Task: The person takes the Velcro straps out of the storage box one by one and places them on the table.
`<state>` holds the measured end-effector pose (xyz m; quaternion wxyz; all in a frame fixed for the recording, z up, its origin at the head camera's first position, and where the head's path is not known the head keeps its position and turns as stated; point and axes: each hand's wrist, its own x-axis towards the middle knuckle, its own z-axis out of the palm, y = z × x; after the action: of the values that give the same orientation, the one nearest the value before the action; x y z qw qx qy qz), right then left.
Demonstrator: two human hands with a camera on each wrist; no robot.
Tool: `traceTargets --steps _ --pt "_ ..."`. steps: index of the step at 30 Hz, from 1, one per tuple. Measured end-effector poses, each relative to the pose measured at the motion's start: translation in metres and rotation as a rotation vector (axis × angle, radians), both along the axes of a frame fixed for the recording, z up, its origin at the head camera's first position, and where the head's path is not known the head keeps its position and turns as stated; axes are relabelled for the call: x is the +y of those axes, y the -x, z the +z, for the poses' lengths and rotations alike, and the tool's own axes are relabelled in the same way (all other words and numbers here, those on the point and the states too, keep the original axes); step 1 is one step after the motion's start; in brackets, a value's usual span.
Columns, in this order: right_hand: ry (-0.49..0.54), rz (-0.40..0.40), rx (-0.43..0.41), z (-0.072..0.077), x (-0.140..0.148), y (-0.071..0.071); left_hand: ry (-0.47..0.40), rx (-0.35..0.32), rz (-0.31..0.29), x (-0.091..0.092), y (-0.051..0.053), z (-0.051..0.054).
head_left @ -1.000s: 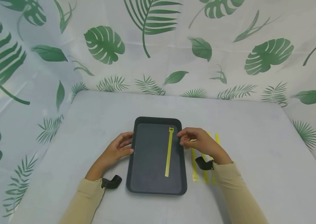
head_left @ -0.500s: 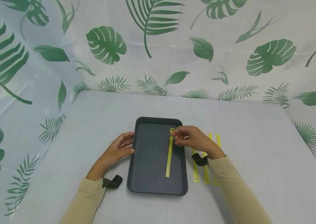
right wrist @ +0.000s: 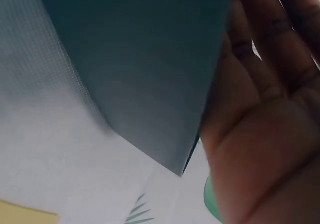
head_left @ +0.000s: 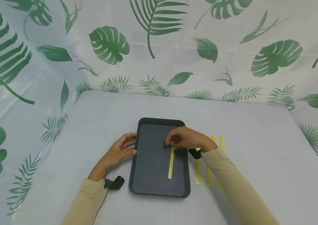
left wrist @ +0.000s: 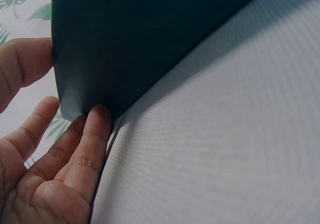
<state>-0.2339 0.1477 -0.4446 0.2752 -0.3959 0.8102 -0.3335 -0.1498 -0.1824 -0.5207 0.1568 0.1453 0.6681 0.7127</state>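
A dark grey rectangular tray (head_left: 150,168) lies on the table in the head view. Along its left rim rests my left hand (head_left: 119,148); in the left wrist view its fingertips (left wrist: 98,116) touch the tray's outer side. Inside the tray lies a yellow cable tie (head_left: 171,165), lengthwise and right of centre. My right hand (head_left: 189,138) is over the upper part of that cable tie, fingers curled downward. Its fingertips hide the tie's slotted head, and whether they pinch it is unclear. The right wrist view shows the palm (right wrist: 260,149) beside the tray's side (right wrist: 145,84).
Right of the tray, several yellow cable ties (head_left: 209,176) lie side by side, partly under the right forearm. Both wrists wear black camera mounts (head_left: 114,182). A leaf-patterned cloth (head_left: 164,40) rises behind the pale table (head_left: 113,109).
My right hand has moved left from the tray's right rim to over the cable tie inside it. The left hand, the tray and that tie have stayed in place.
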Motion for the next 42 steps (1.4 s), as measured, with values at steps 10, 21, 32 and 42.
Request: traceTargets --steps 10,21,32,42 --pt "-0.096 0.028 0.090 -0.001 -0.010 0.004 -0.006 0.002 -0.003 0.000 0.000 0.000" --pt "-0.154 0.044 0.198 -0.006 -0.017 0.005 0.003 0.015 0.000 0.000 0.001 -0.001" --pt "-0.152 0.053 0.203 -0.007 -0.017 0.003 0.011 0.005 0.003 0.002 0.001 0.001" --pt "-0.134 0.047 0.176 -0.003 -0.015 0.001 0.001 0.003 -0.004 0.001 0.000 0.001"
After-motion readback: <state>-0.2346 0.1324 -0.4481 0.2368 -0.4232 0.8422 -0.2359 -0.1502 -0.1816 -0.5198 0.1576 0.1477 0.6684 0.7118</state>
